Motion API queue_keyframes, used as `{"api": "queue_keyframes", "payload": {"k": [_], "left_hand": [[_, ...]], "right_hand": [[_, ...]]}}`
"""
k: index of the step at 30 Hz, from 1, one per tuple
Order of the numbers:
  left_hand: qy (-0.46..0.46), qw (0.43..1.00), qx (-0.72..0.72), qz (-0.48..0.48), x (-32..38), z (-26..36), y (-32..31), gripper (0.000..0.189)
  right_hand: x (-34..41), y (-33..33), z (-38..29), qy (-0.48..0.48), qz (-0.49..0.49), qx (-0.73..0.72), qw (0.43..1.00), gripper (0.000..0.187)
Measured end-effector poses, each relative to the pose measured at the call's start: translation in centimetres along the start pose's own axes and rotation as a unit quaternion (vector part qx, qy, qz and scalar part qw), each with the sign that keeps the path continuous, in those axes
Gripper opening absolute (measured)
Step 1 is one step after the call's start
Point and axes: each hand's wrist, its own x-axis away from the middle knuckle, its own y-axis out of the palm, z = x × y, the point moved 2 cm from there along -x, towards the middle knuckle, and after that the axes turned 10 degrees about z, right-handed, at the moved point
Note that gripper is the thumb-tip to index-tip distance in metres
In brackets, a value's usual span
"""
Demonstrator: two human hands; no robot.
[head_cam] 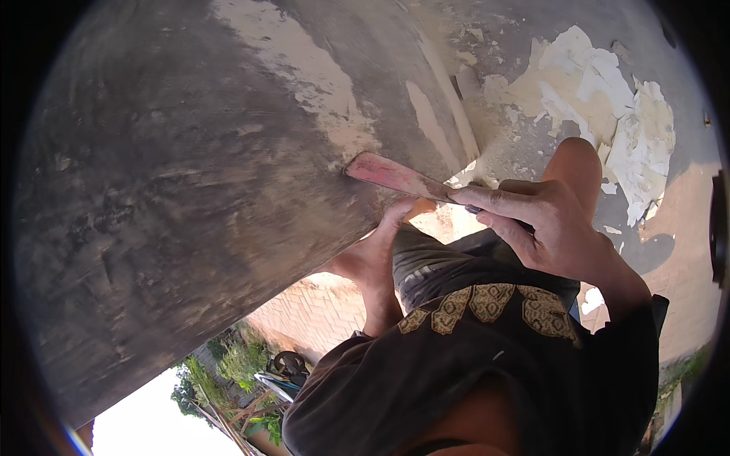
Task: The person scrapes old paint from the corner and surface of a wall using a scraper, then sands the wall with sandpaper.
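A scraper (399,178) with a long flat blade, stained pink, is in my right hand (522,219), its dark handle partly hidden by my fingers. The blade's far end lies at the surface of a large dark grey board or panel (171,171) with pale worn patches. My left hand (379,245) is at the panel's near edge, thumb on top; its fingers are largely hidden behind the panel, which it grips. White and cream flakes, perhaps peeled coating (593,85), lie in a heap beyond my right hand.
A bare knee (573,165) is beside the flakes. Brick paving (319,302) shows below the panel's edge. Plants (245,353), wooden sticks (251,410) and a dark round object (291,365) are at the lower left.
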Motion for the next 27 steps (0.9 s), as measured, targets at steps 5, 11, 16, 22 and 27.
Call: {"api": "queue_keyframes", "payload": {"k": [5, 11, 16, 22, 27], "left_hand": [[0.011, 1.0, -0.01, 0.024, 0.0, 0.3, 0.1, 0.123], [0.022, 0.999, -0.011, 0.039, -0.3, 0.2, 0.9, 0.123], [0.009, 0.999, -0.02, 0.034, 0.1, 0.4, 0.1, 0.123], [0.01, 0.999, -0.027, 0.041, 0.0, 0.3, -0.3, 0.123], [0.017, 0.998, -0.033, 0.044, 0.2, 0.5, 0.0, 0.123]], "right_hand": [[-1.8, 0.1, 0.2, 0.048, -0.003, -0.005, 0.999, 0.033], [-0.7, -0.3, 0.3, 0.049, -0.014, 0.022, 0.998, 0.027], [-0.8, -0.4, 0.8, 0.01, -0.019, -0.006, 1.0, 0.033], [-1.6, 0.3, 1.0, 0.006, 0.035, -0.01, 0.999, 0.031], [-0.3, -0.7, 0.1, 0.021, -0.04, 0.017, 0.999, 0.034]]}}
